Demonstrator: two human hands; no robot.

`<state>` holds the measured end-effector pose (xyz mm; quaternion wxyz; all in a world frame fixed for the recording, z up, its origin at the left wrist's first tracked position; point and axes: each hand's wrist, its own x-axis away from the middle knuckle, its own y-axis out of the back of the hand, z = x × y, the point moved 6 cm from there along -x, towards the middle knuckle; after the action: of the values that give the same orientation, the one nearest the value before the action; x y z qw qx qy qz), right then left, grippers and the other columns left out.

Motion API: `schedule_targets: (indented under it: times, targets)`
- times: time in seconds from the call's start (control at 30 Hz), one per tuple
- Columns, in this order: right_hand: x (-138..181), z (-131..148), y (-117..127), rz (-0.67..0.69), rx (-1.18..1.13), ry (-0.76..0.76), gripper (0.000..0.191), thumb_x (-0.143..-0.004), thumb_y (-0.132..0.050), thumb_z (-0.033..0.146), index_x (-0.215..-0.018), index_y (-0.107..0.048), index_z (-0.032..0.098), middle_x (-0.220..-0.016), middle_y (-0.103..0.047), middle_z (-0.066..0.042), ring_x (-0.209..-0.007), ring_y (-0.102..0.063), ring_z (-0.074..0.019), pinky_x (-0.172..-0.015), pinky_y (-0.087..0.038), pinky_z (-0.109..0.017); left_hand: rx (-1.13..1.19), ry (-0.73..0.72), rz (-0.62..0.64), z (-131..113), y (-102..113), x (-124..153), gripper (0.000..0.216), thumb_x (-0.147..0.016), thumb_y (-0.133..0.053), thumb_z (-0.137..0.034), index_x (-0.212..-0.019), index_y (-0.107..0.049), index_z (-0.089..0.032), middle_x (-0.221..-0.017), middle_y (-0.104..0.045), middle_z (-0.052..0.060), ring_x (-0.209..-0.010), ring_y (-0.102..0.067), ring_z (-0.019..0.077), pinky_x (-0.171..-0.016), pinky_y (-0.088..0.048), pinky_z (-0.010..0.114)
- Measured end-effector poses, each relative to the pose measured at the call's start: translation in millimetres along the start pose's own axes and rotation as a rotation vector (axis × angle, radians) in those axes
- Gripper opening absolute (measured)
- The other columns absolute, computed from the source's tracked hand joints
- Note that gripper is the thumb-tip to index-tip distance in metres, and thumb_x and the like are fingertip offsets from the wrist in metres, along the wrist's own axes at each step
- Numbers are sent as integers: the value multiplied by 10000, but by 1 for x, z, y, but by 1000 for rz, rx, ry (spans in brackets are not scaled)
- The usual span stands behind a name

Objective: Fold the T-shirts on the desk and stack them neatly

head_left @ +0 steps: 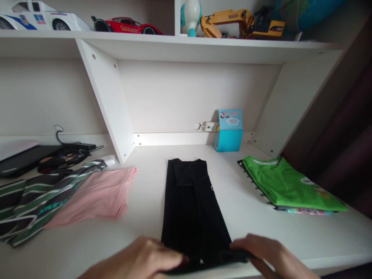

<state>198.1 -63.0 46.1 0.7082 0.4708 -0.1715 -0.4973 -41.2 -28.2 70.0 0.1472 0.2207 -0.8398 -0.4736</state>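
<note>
A black shirt (186, 209) lies lengthwise on the white desk, its sides folded inward into a long narrow strip. Its neckline end points toward the back panel, and a small white mark shows on its right side. At the near end, my left hand (145, 257) pinches the left corner of the hem. My right hand (267, 252) grips the right corner, with fingers closed on the cloth. Between the two hands the hem is stretched straight and slightly raised by the desk's front edge. Both hands are a little blurred.
Right of the shirt lies a folded stack topped by a green T-shirt (287, 184). Left are a pink garment (95, 197) and a striped shirt (37, 201). A blue desk calendar (230, 133) stands behind. A shelf (203, 48) overhead holds toys.
</note>
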Motion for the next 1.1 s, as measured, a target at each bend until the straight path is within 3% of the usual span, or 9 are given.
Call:
schedule_targets:
  times: [0.1, 0.2, 0.23, 0.33, 0.43, 0.57, 0.77, 0.93, 1.1]
  targets:
    - [-59, -27, 39, -103, -37, -179, 316, -876, -402, 364, -1132, -557, 263, -915, -654, -27, -809, -609, -186, -670, -483, -262, 89, 127, -194, 26, 67, -40, 285, -855, -450, -323, -1088, -607, -278, -1023, -651, -24, -873, -607, 150, -759, -438, 202]
    - [-139, -77, 50, -137, 61, -291, 294, -848, -440, 349, -1016, -591, 161, -730, -626, -15, -681, -579, -148, -583, -436, -222, 189, 143, -315, 87, 105, -104, 313, -761, -553, -348, -1004, -641, -172, -962, -660, 18, -846, -597, 177, -726, -438, 218]
    - [-163, -98, 47, -134, 118, -385, 264, -837, -456, 323, -978, -597, 150, -715, -616, -10, -672, -570, -135, -580, -423, -210, 214, 177, -304, 114, 107, -125, 305, -738, -571, -340, -967, -651, -155, -892, -668, 21, -800, -600, 176, -684, -440, 218]
    - [-217, -142, 23, -99, 163, -474, 212, -828, -471, 261, -895, -614, 120, -725, -614, -26, -668, -568, -121, -591, -416, -204, 234, 423, -365, 192, 100, -165, 236, -685, -597, -288, -860, -670, -147, -708, -658, 12, -686, -598, 173, -593, -431, 224]
    - [-237, -168, -3, -73, 198, -517, 193, -833, -499, 269, -891, -607, 120, -833, -614, -45, -760, -571, -133, -681, -444, -253, 187, 495, -430, 236, 84, -178, 153, -628, -628, -238, -753, -678, -165, -700, -657, 7, -731, -600, 188, -651, -430, 241]
    - [-241, -192, -17, -42, 220, -554, 269, -867, -478, 352, -1020, -549, 142, -994, -576, -46, -856, -562, -140, -764, -466, -344, 172, 471, -442, 257, 76, -178, 154, -653, -609, -290, -740, -672, -180, -727, -657, 0, -746, -598, 182, -667, -429, 237]
    - [-251, -209, -15, -27, 227, -580, 276, -866, -477, 347, -1033, -547, 140, -1008, -577, -58, -891, -559, -156, -785, -456, -351, 168, 502, -411, 274, 86, -189, 178, -670, -598, -334, -688, -644, -163, -597, -602, -9, -589, -578, 155, -568, -420, 226]
    - [-250, -212, -17, -71, 246, -616, 321, -778, -580, 317, -1012, -559, 100, -1023, -575, -137, -986, -528, -228, -797, -422, -324, 105, 530, -453, 277, 87, -193, 136, -587, -676, -283, -581, -602, -168, -636, -605, 9, -690, -584, 192, -643, -410, 257]
    - [-250, -206, -10, -60, 162, -605, 224, -789, -578, 330, -856, -594, 117, -776, -604, -19, -697, -574, -120, -633, -461, -262, 170, 524, -467, 270, 88, -194, 125, -585, -686, -238, -583, -586, -162, -608, -590, 3, -652, -574, 172, -623, -420, 256]
